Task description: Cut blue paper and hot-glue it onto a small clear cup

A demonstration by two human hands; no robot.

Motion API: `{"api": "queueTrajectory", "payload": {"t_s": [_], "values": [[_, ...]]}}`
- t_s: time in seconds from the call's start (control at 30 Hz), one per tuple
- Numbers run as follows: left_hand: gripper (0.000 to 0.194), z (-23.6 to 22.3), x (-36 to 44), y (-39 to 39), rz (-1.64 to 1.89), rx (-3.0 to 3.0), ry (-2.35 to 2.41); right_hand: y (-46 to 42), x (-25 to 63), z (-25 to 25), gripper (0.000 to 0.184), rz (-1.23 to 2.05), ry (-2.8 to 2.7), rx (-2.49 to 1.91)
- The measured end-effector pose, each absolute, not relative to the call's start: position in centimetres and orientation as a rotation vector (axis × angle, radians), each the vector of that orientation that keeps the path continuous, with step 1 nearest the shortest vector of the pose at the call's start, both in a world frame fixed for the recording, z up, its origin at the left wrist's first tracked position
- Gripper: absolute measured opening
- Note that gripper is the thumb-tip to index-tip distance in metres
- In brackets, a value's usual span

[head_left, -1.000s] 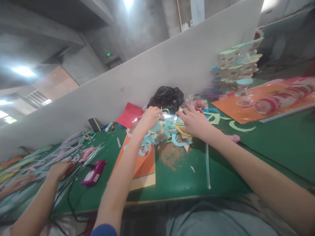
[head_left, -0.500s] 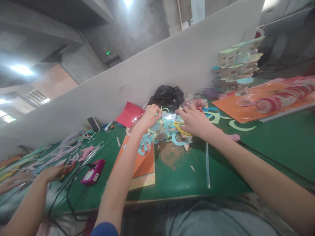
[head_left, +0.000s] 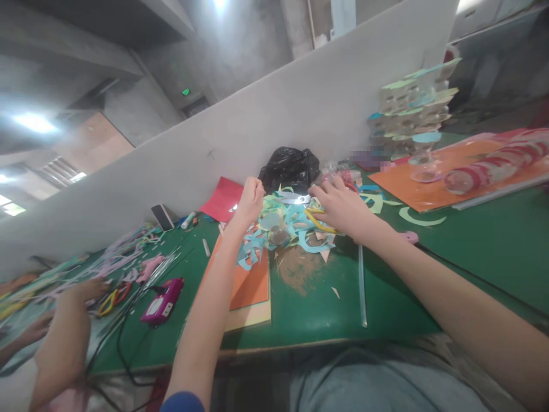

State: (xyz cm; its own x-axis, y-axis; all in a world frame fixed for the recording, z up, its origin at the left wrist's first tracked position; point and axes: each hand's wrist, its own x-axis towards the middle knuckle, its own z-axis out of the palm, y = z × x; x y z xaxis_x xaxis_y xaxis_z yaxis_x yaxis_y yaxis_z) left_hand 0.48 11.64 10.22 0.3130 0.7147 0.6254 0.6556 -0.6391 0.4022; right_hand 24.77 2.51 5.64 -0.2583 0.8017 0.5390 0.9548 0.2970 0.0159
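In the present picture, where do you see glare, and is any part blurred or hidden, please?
In the head view, glare whitens part of the scissors and spots the red sheet; also in the head view, the left-side strips look soft, and a pixelated patch masks detail.

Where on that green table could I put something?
Mostly bare green table shows in front, between the left orange sheet and clear strip, and right of the pale crescent scrap. Crowded: paper scraps between the hands, coloured strips far left.
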Motion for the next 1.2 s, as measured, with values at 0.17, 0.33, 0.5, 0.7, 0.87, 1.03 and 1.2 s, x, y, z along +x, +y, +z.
{"api": "queueTrajectory", "payload": {"t_s": [0.17, 0.33, 0.5, 0.7, 0.87, 1.03, 1.2], "values": [[0.022, 8.7, -0.5, 11.6, 1.366, 2.378, 1.281, 2.7, 25.0, 5.4, 0.035, -0.518, -2.11, -1.552], [0.028, 7.0, -1.8, 10.9, 1.331, 2.401, 1.422, 2.8, 25.1, 5.3, 0.036, -0.478, -2.05, -1.568], [0.035, 6.3, -2.3, 10.0, 1.127, 2.438, 1.589, 2.7, 24.5, 5.1, 0.036, -0.374, -2.048, -1.651], [0.04, 6.1, -2.8, 9.8, 1.135, 2.39, 1.823, 2.9, 23.2, 3.4, 0.039, -0.35, -2.077, -1.698], [0.024, 5.5, -3.3, 9.9, 1.092, 2.373, 1.744, 3.4, 22.7, 1.9, 0.039, -0.303, -2.167, -1.703], [0.019, 5.6, -3.5, 9.6, 1.035, 2.379, 1.729, 4.3, 22.9, 0.7, 0.05, -0.272, -2.169, -1.723], [0.021, 6.0, -3.4, 9.1, 1.081, 2.378, 1.759, 4.9, 23.2, -0.1, 0.051, -0.236, -2.172, -1.751]]}}
